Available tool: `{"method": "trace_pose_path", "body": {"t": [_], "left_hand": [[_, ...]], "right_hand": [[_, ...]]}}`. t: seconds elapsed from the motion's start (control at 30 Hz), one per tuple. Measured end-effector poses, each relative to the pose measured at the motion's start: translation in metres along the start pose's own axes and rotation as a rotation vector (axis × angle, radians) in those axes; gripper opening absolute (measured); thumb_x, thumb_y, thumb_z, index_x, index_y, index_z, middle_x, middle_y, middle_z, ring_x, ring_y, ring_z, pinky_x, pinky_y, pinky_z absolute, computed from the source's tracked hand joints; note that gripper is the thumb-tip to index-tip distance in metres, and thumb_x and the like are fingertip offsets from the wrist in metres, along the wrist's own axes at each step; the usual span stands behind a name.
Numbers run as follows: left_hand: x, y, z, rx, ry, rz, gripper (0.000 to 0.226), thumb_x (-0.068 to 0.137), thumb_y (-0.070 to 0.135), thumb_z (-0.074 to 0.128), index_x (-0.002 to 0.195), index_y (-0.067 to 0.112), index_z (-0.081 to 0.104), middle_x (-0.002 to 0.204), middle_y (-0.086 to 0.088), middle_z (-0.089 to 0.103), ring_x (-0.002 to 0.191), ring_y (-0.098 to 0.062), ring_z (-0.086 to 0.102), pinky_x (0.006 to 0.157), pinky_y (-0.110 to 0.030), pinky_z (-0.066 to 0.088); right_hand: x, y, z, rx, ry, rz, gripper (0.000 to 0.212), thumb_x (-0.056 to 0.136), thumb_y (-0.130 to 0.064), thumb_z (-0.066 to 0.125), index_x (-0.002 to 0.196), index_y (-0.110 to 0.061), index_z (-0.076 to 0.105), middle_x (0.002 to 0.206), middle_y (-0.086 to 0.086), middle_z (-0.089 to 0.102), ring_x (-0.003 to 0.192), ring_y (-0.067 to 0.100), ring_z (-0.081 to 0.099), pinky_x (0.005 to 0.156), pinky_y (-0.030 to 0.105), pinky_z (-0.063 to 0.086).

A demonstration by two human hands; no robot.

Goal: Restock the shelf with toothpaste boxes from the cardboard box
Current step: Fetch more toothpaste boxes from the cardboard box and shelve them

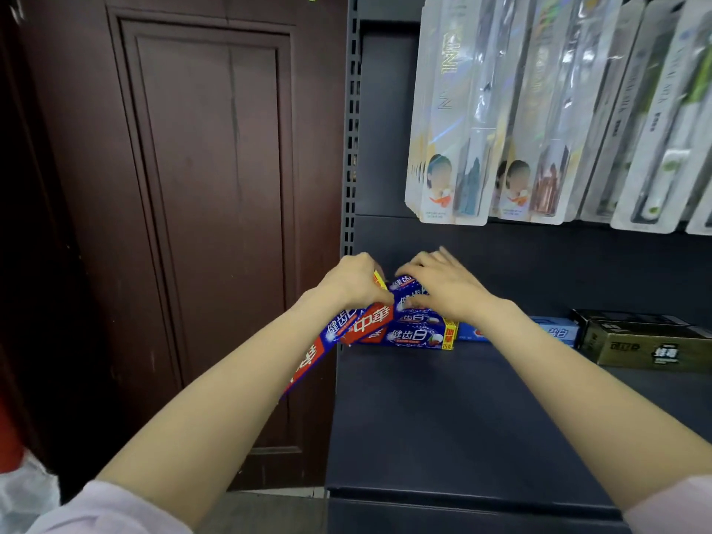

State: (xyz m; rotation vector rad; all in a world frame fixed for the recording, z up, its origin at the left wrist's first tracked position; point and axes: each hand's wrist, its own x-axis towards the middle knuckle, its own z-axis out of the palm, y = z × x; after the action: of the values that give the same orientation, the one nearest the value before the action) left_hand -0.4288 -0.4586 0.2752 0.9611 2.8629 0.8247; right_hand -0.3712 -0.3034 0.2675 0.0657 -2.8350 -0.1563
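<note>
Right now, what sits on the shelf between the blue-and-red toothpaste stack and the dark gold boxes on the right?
Head view: a light blue toothpaste box lies between the blue-and-red stack and the dark gold boxes, partly hidden by the right forearm.

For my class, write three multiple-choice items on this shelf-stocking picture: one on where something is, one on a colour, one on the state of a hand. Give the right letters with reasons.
1. Where do the toothbrush packs hang?
A. Above the shelf
B. On the door
C. Below the shelf

2. What colours are the toothpaste boxes under the hands?
A. Green and white
B. Blue and red
C. Black and gold

3. What is the left hand doing?
A. Hanging idle
B. Pressing flat on the door
C. Gripping tilted toothpaste boxes

Answers:
1 A, the packs hang over the shelf's back panel.
2 B, blue cartons with red ends.
3 C, its fingers curl round boxes slanting off the shelf's left edge, while the right hand rests on the stack.
</note>
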Motion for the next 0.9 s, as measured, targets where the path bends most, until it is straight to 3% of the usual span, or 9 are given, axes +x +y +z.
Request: {"method": "trace_pose_path", "body": {"t": [0.1,0.23,0.4,0.57,0.63,0.7,0.8,0.83,0.9], "left_hand": [[0.000,-0.006,0.002,-0.032,0.125,0.009,0.047,0.077,0.038,0.073,0.115,0.013,0.063,0.111,-0.009,0.067,0.093,-0.023,0.066,0.083,-0.036,0.056],[-0.001,-0.013,-0.006,-0.390,0.253,-0.034,0.035,0.082,0.033,0.070,0.110,0.013,0.060,0.103,-0.005,0.064,0.088,-0.019,0.065,0.066,-0.022,0.049],[0.002,-0.016,-0.003,-0.758,0.271,-0.091,0.029,0.082,0.034,0.070,0.101,0.014,0.060,0.097,-0.007,0.070,0.089,-0.022,0.070,0.082,-0.033,0.053],[0.005,-0.016,0.005,-0.977,0.311,-0.100,0.031,0.084,0.031,0.068,0.105,0.010,0.060,0.088,-0.001,0.068,0.074,-0.014,0.067,0.076,-0.028,0.051],[0.006,-0.015,0.008,-1.057,0.339,-0.106,0.028,0.086,0.030,0.066,0.104,0.009,0.060,0.083,0.003,0.066,0.069,-0.011,0.066,0.071,-0.023,0.050],[0.007,-0.015,0.009,-1.172,0.366,-0.092,0.026,0.088,0.027,0.063,0.107,0.009,0.062,0.084,0.004,0.066,0.071,-0.010,0.065,0.074,-0.022,0.048],[0.008,-0.014,0.010,-1.342,0.389,-0.056,0.026,0.090,0.025,0.059,0.109,0.008,0.062,0.089,0.002,0.067,0.077,-0.010,0.065,0.083,-0.027,0.048],[0.007,-0.012,0.010,-1.393,0.377,-0.058,0.026,0.091,0.026,0.059,0.109,0.009,0.060,0.090,0.001,0.067,0.078,-0.011,0.066,0.081,-0.026,0.048],[0.007,-0.011,0.010,-1.476,0.327,-0.098,0.034,0.089,0.032,0.061,0.114,0.010,0.054,0.095,-0.004,0.067,0.081,-0.014,0.066,0.077,-0.026,0.051]], "right_hand": [[0.001,-0.003,0.004,0.026,0.063,0.056,0.056,0.088,-0.042,0.058,0.138,-0.023,0.042,0.131,0.003,0.045,0.126,0.023,0.034,0.108,0.036,0.028],[0.003,-0.001,0.021,0.098,0.119,0.204,0.050,0.093,-0.036,0.052,0.139,-0.021,0.040,0.133,0.008,0.044,0.126,0.027,0.033,0.105,0.039,0.031],[0.009,-0.006,0.040,0.098,0.052,0.256,0.049,0.094,-0.035,0.052,0.140,-0.020,0.040,0.130,0.010,0.043,0.125,0.028,0.033,0.104,0.042,0.035],[0.011,-0.010,0.053,0.130,0.084,0.209,0.045,0.096,-0.021,0.051,0.139,-0.012,0.043,0.131,0.010,0.032,0.124,0.026,0.031,0.107,0.036,0.034],[0.005,-0.012,0.044,0.330,0.185,0.180,0.043,0.097,-0.017,0.047,0.139,-0.012,0.044,0.134,0.009,0.037,0.127,0.023,0.033,0.105,0.027,0.030],[-0.004,-0.021,0.032,0.686,0.195,0.205,0.038,0.099,-0.026,0.043,0.134,-0.013,0.049,0.128,0.006,0.051,0.123,0.019,0.046,0.099,0.025,0.036],[-0.021,-0.040,0.018,1.385,-0.245,0.326,0.048,0.090,-0.047,0.048,0.125,-0.015,0.052,0.114,0.008,0.065,0.106,0.022,0.062,0.096,0.033,0.047],[-0.024,-0.042,0.017,1.480,-0.336,0.339,0.052,0.084,-0.050,0.051,0.122,-0.014,0.052,0.113,0.010,0.066,0.104,0.023,0.064,0.097,0.036,0.047],[-0.025,-0.041,0.018,1.526,-0.332,0.326,0.054,0.080,-0.047,0.057,0.119,-0.011,0.054,0.109,0.010,0.067,0.095,0.021,0.065,0.095,0.038,0.049]]}}
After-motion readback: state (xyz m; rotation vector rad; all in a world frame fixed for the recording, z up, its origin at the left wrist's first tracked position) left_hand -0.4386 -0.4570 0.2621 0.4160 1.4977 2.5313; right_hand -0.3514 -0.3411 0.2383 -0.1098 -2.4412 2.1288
